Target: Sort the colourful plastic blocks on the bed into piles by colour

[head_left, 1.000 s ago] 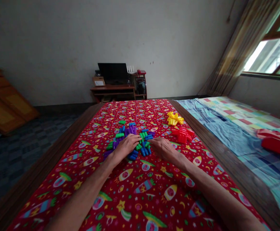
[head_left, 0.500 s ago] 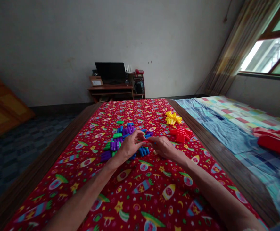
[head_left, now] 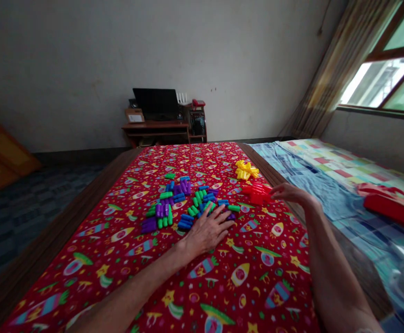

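My left hand (head_left: 211, 227) lies palm down with its fingers spread, over the near right edge of a mixed heap of small tube-shaped plastic pieces. Green pieces (head_left: 198, 199), blue pieces (head_left: 185, 222) and purple pieces (head_left: 162, 211) make up this heap, and some are hidden under the fingers. To the right, my right hand (head_left: 294, 194) is at the side of a pile of red plastic pieces (head_left: 257, 193), fingers stretched loosely toward it. Its fingertips reach the pile's edge; I cannot tell if they touch. Beyond the red pile sits a pile of yellow pieces (head_left: 246, 170).
A red patterned cloth (head_left: 195, 159) covers the table, whose dark wooden edge (head_left: 94, 203) shows at the side. On the right is a bed with a blue checked cover (head_left: 313, 185) and a red item (head_left: 392, 210). A monitor (head_left: 155, 102) stands on a desk by the wall.
My hands were together over the mixed heap with a small red piece between them. They have parted: the right moved to the red pile, the left came down, spread, on the heap.
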### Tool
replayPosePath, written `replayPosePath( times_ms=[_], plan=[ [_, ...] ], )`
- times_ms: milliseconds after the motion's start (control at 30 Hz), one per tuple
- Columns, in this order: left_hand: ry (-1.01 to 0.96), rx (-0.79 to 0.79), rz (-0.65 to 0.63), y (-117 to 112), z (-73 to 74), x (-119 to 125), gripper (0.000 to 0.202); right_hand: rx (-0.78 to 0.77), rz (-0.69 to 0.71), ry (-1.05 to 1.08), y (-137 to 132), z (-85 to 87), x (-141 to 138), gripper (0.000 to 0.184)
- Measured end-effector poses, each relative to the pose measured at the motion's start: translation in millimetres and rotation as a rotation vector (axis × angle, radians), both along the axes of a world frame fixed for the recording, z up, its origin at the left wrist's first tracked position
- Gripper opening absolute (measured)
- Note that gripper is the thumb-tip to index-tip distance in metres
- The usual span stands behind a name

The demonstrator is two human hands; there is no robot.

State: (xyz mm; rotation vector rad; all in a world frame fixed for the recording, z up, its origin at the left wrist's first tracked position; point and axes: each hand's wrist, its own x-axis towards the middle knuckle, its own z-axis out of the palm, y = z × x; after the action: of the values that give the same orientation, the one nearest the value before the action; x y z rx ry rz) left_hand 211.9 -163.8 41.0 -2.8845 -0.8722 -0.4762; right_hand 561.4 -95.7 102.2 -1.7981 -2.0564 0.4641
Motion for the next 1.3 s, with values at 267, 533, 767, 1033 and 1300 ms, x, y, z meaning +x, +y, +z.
replayPosePath(
  times_ms=[267,533,767,1033,1300],
  plan=[
    [-0.045,0.07,0.259,36.7,3.6,-53.7,0.028,-0.053,-0.076,-0.155,-3.5,5.0,-5.7,0.011],
    [-0.211,0.031,0.4,56.7,36.7,-89.6,0.029,0.073,0.252,-0.39,-41.2,20.9,-128.2,0.018],
    [-0.423,-0.044,0.682,95.9,14.5,-163.6,0.046,0.294,0.464,-0.19,-32.1,-51.2,-159.5,0.044],
    [-0.612,-0.422,0.638,104.5,-23.8,-169.8,0.071,0.478,0.263,0.055,28.3,-90.7,-194.9,0.048],
    [-0.788,-0.484,0.54,97.3,-17.1,-166.5,0.072,0.341,0.364,0.221,53.1,-49.4,-263.8,0.04]
  ],
)
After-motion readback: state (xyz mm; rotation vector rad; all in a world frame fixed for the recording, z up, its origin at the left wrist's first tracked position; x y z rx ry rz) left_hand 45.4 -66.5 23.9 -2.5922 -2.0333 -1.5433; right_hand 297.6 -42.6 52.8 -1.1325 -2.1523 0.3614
